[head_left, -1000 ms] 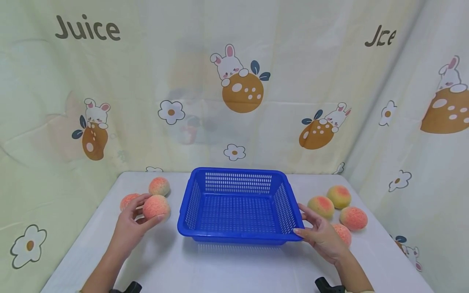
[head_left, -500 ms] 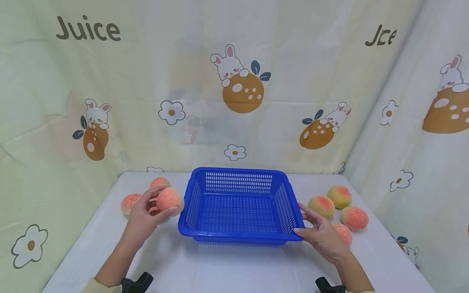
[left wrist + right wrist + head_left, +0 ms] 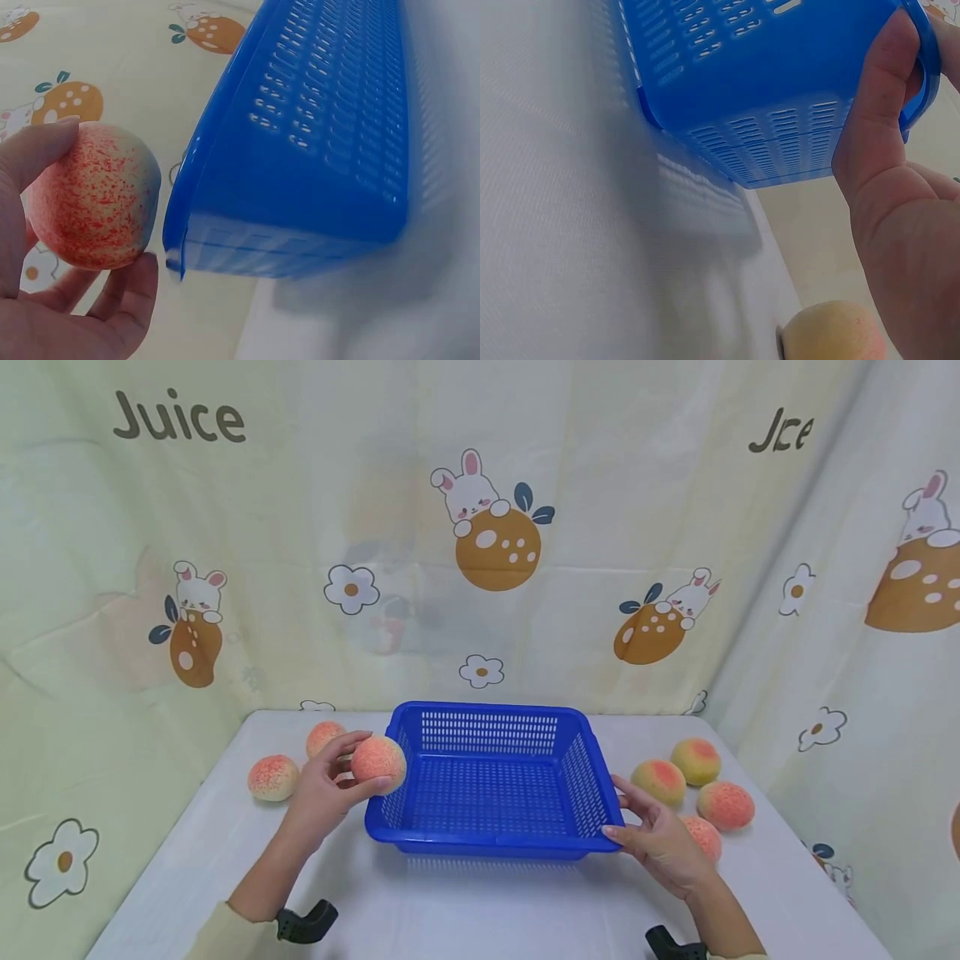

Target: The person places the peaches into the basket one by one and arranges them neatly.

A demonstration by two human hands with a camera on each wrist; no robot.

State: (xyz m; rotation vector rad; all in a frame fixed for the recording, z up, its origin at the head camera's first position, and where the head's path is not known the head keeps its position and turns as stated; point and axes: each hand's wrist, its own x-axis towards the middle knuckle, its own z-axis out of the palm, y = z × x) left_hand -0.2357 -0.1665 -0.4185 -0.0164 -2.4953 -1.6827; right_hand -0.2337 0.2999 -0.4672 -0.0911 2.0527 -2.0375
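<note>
A blue plastic basket (image 3: 480, 841) with slotted walls stands mid-table, nothing lying inside it. My left hand (image 3: 322, 789) holds a pink-speckled peach (image 3: 378, 765) between thumb and fingers, at the basket's left rim in the head view. In the left wrist view the peach (image 3: 96, 196) hangs beside the basket's rim (image 3: 196, 161), with a small gap between them in that view. My right hand (image 3: 660, 843) grips the basket's right rim; the right wrist view shows its thumb (image 3: 885, 82) against the basket wall (image 3: 757, 75).
Two more peaches lie at the left, one in front (image 3: 273, 777) and one farther back (image 3: 324, 737). Several peaches sit at the right, among them a yellowish one (image 3: 695, 762) and a pink one (image 3: 725, 806). A printed curtain (image 3: 405, 635) hangs behind the white table (image 3: 480, 910).
My left hand has carried the peach rightward, from beside the other left peaches to the basket's left rim. My right hand and the basket have stayed in place.
</note>
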